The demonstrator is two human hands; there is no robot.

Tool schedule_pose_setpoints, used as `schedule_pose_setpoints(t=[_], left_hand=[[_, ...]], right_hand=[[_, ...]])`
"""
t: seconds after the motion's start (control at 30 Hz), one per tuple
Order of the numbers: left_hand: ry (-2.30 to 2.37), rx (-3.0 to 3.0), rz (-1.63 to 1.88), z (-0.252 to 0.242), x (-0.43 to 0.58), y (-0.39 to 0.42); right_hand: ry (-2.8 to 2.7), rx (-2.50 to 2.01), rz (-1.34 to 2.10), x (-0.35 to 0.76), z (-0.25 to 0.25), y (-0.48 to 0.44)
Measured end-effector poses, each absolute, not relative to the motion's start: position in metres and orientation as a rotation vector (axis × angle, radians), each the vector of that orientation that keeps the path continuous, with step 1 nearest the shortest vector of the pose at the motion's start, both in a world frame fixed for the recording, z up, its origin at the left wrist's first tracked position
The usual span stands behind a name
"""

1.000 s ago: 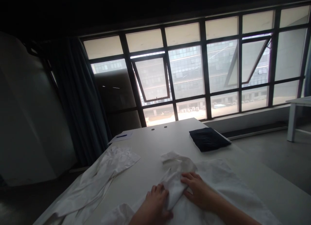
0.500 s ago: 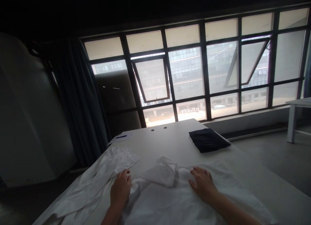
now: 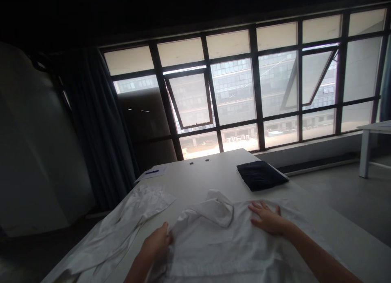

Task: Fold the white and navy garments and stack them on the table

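Observed from the room, left to right. A dark blue curtain (image 3: 97,124) hangs at the left of the window wall. At lower left, a crumpled white long garment (image 3: 122,222) lies on the desk (image 3: 207,173) and trails over its near edge. Farther up, near the desk's far left corner, lies a sheet of paper (image 3: 152,172) with a blue pen (image 3: 152,171) on it.

The left hand (image 3: 155,246) sits at the left edge of a white cloth garment (image 3: 214,246), fingers curled. Whether it pinches the cloth cannot be told from this view. The garment lies spread at the near centre of the desk, rumpled across its lower part, with a folded-over flap (image 3: 216,207) bunched at its far edge.

The right hand (image 3: 269,219) rests on the garment's right half, palm down, fingers spread wide. Judged as technique, this open palm looks sound: it pins the fabric with even pressure and would not drag it out of line, while a hold at the edge can keep the cloth taut.

A folded dark navy cloth (image 3: 259,175) lies well beyond, at the desk's far right.
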State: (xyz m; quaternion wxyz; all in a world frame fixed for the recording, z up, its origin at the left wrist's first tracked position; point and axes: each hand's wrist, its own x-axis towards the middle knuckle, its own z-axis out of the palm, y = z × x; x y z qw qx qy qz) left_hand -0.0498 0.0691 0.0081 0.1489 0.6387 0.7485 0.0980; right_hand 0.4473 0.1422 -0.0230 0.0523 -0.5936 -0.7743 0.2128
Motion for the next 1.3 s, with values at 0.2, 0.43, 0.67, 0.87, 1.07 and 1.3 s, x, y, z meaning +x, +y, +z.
schedule_pose_setpoints(t=[0.2, 0.43, 0.67, 0.87, 1.07, 1.3], left_hand=[[2.168, 1.815, 0.546, 0.011, -0.07, 0.085], [2.108, 1.75, 0.647, 0.008, -0.09, 0.082], [2.169, 1.661, 0.691, 0.01, -0.111, 0.083], [2.258, 1.619, 0.531, 0.007, -0.101, 0.081], [2.286, 1.782, 0.526, -0.006, -0.071, 0.088], [2.339, 1.758, 0.472, 0.002, -0.08, 0.092]], right_hand=[[-2.39, -1.804, 0.653, 0.457, -0.032, 0.147], [-2.313, -1.838, 0.533, 0.456, -0.049, 0.153], [-2.312, -1.866, 0.404, 0.454, -0.062, 0.155], [-2.322, -1.871, 0.405, 0.455, -0.057, 0.152], [-2.33, -1.886, 0.389, 0.454, -0.054, 0.15], [-2.34, -1.894, 0.383, 0.453, -0.056, 0.151]])
